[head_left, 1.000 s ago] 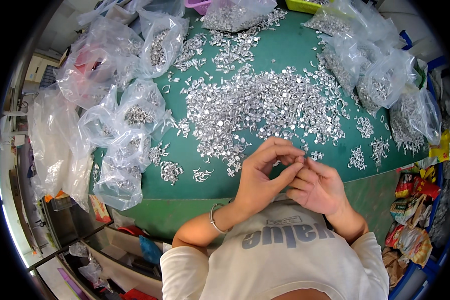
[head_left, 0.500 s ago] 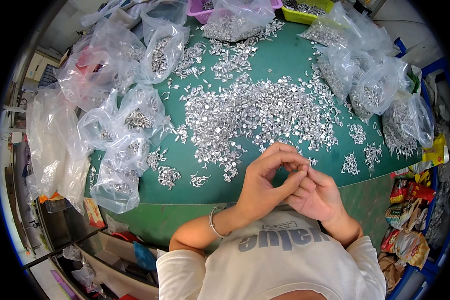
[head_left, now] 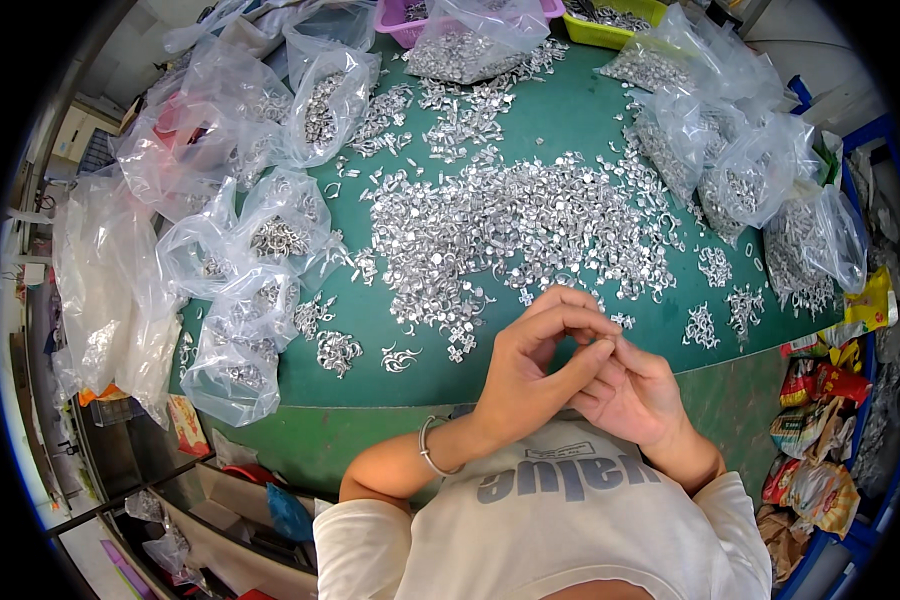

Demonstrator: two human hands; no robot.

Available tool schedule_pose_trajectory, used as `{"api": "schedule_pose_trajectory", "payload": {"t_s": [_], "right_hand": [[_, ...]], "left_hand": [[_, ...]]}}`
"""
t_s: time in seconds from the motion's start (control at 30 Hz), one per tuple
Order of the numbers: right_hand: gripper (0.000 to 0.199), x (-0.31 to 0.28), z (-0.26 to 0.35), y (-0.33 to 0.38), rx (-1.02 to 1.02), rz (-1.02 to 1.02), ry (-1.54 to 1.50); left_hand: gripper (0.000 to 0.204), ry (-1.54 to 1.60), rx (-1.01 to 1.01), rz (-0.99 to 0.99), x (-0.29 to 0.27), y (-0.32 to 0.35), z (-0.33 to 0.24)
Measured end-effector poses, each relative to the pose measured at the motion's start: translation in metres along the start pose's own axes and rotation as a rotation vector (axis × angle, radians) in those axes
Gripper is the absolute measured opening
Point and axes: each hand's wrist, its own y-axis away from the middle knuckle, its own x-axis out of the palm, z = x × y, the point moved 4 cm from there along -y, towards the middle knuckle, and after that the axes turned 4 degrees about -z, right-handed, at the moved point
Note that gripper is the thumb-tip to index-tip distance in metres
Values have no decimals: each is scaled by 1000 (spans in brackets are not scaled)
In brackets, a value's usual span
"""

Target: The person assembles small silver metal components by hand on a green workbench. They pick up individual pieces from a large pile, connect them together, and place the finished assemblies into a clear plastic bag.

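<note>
In front of my chest, at the table's near edge, both hands meet at the fingertips. My left hand (head_left: 533, 368) is closed in a pinch, thumb against fingers, a metal bangle on its wrist. Against those fingertips, my right hand (head_left: 635, 393) is closed too, its fingers curled and palm turned up. Whatever sits between the fingertips is too small or hidden to make out. Just beyond them spreads a large heap of small silvery metal pieces (head_left: 530, 225) on the green table (head_left: 560, 110). Some loose pieces (head_left: 622, 321) lie close by my right fingertips.
Clear plastic bags of metal pieces line the left (head_left: 232, 365) and right (head_left: 810, 245) sides. Small sorted piles (head_left: 338, 353) lie left of the heap, others (head_left: 701, 328) right. A pink basket (head_left: 398, 28) and a yellow tray (head_left: 600, 30) stand at the back. Colourful packets (head_left: 820, 490) hang at the lower right.
Both hands stay pinched together in nearly the same place, with only a slight shift of the fingers. The heap and bags look the same.
</note>
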Motion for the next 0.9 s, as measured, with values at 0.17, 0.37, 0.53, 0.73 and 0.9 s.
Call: {"api": "schedule_pose_trajectory", "payload": {"t_s": [0.17,0.37,0.53,0.73,0.9], "right_hand": [[16,0,0,0,-16,7,15],[18,-2,0,0,-43,101,30],[17,-3,0,-1,-15,121,3],[16,-4,-1,1,24,-5,-52],[16,-6,-1,0,22,37,-45]], "left_hand": [[15,26,-11,10,-1,1,3],[13,20,-30,-4,-1,1,0],[14,-8,-38,-22,-1,1,-1],[13,36,-51,-26,1,2,3],[12,28,-57,-22,0,1,4]]}}
